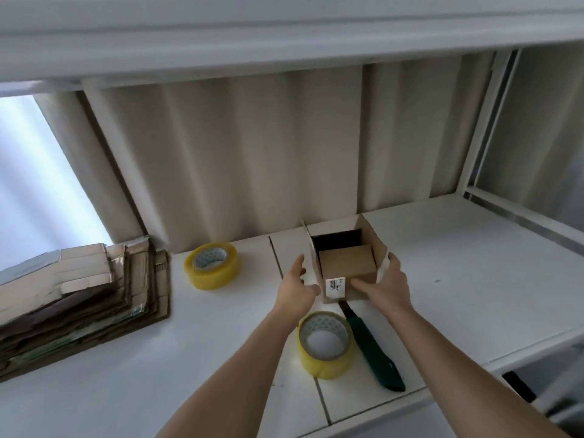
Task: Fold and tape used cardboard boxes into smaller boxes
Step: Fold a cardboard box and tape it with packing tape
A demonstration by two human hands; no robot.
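The small box [346,263] stood on the white table [474,279] at about one o'clock from the middle of the view, its top flaps up and its mouth open. The left hand [298,284] sat at the box's nine o'clock side, fingers fairly straight and spread, thumb near the near corner; it seemed to touch or steady the left flap rather than grip it, though contact was hard to confirm. The right hand [382,284] held the box's three o'clock side, thumb laid on the near flap and fingers curled round the right flap.

To do this step well, I would judge that the near flap should be pressed flat first, then the side flaps brought in squarely so their edges meet, with one hand pinning the seam before reaching for tape. The nearer tape roll [325,344] lay at six o'clock from the box, close to hand, with a green knife [373,349] just beside it; a second tape roll [211,265] lay at nine o'clock.

Inside the box, only a folded brown flap and dark shadow showed; I could not tell if it held anything. A stack of flattened cardboard [79,298] lay far out at nine o'clock.
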